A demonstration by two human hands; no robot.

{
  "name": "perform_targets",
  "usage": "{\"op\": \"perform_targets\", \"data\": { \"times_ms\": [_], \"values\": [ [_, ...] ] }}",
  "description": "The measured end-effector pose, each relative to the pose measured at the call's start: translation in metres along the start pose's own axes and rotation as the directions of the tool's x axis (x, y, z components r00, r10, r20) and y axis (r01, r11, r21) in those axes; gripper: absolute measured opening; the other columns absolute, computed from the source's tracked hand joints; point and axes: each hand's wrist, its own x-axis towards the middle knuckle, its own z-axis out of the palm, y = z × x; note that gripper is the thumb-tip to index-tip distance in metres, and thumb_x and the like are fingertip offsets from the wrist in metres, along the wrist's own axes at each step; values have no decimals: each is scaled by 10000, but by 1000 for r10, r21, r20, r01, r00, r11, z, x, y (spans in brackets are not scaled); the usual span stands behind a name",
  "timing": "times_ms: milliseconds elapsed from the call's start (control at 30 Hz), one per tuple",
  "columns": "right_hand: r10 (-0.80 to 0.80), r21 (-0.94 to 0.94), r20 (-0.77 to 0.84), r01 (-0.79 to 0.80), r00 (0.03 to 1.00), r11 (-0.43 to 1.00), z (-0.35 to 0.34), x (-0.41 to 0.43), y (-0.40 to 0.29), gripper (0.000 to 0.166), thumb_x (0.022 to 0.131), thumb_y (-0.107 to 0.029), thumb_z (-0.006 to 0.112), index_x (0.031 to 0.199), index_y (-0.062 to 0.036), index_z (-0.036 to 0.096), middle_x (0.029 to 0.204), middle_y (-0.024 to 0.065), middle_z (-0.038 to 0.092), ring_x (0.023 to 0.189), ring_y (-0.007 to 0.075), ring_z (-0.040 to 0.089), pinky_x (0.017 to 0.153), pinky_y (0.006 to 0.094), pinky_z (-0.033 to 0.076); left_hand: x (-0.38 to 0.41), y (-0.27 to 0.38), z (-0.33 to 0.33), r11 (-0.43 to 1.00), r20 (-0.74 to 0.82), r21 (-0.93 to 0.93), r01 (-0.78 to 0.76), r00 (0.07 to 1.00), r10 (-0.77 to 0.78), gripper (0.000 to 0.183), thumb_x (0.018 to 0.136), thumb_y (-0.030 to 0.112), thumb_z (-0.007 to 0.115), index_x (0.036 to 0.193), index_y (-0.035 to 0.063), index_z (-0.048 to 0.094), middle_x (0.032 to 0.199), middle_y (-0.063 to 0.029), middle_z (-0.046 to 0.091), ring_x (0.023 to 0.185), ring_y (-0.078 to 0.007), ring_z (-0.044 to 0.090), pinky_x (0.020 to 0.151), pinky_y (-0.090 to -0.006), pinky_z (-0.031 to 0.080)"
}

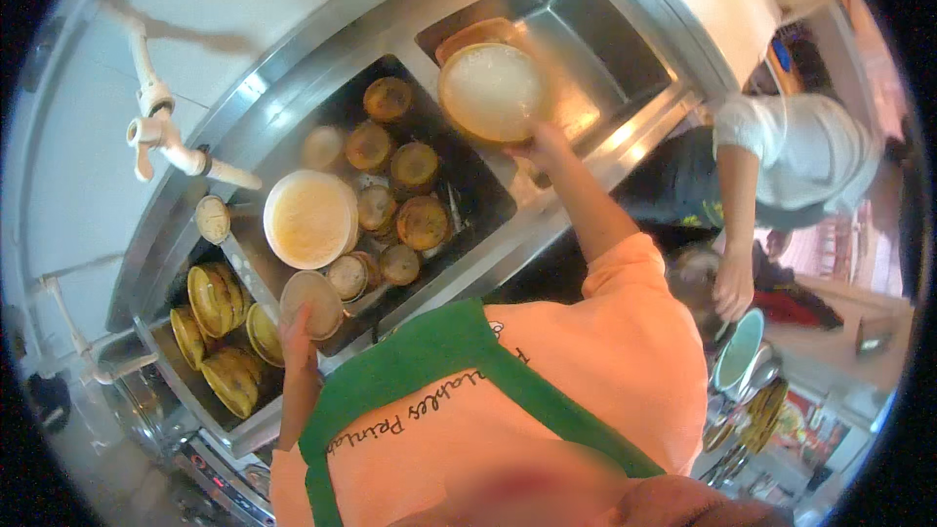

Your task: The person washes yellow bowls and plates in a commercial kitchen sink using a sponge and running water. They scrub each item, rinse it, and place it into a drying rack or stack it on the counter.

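Observation:
My right hand [542, 146] grips the near edge of a large round pale bowl [494, 88], which is over the right part of the steel sink, partly covering an orange-brown item [476, 36]. With my left hand [299, 329] I hold a small round pale dish [311, 304] at the front edge of the middle basin. Just beyond the dish, a white round tub [310, 219] contains yellowish, cloudy liquid or foam. Several small round brown bowls [423, 222] lie in the middle basin, some apparently stacked.
Patterned yellow-green bowls [216, 300] fill the left basin. A white plastic tap [176, 146] reaches over the sink from the tiled wall, near a small pale round item [212, 219] on the divider. To the right, a co-worker's arm [736, 234] reaches towards a turquoise bowl [739, 350] among stacked dishes.

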Motion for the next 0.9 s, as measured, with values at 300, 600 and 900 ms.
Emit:
{"op": "perform_targets", "data": {
  "times_ms": [300, 600, 900],
  "values": [
    [-402, -902, 3, 176, 916, 394, -64, 126, -108, 392, 770, -102, 562, 1106, 56, 438, 1027, 235, 529, 800, 341, 604, 585, 442, 554, -18, -1, 35, 978, -161, -93, 188, 966, -201, 428, 758, 114, 616, 1143, -7, 471, 1048, -112, 559, 900, -223, 562, 775, -332, 460],
    [-672, -969, 152, -24, 725, -244, -5, 129, -147, 237, 834, -147, 409, 1010, -5, 482, 951, 204, 588, 852, 350, 602, 733, 409, 488, -26, -28, 36, 972, -120, -212, 98, 985, -125, 454, 770, 174, 597, 1151, -31, 461, 1062, -123, 547, 935, -226, 542, 795, -326, 440],
    [-621, -703, 540, -102, 567, -704, 52, 35, -141, 197, 864, -165, 362, 958, -23, 461, 870, 193, 585, 797, 335, 615, 634, 408, 520, -46, -61, -14, 968, -125, -252, 9, 991, -41, 448, 774, 180, 593, 1151, -31, 471, 1091, -130, 541, 977, -231, 528, 844, -319, 412]
  ]
}}
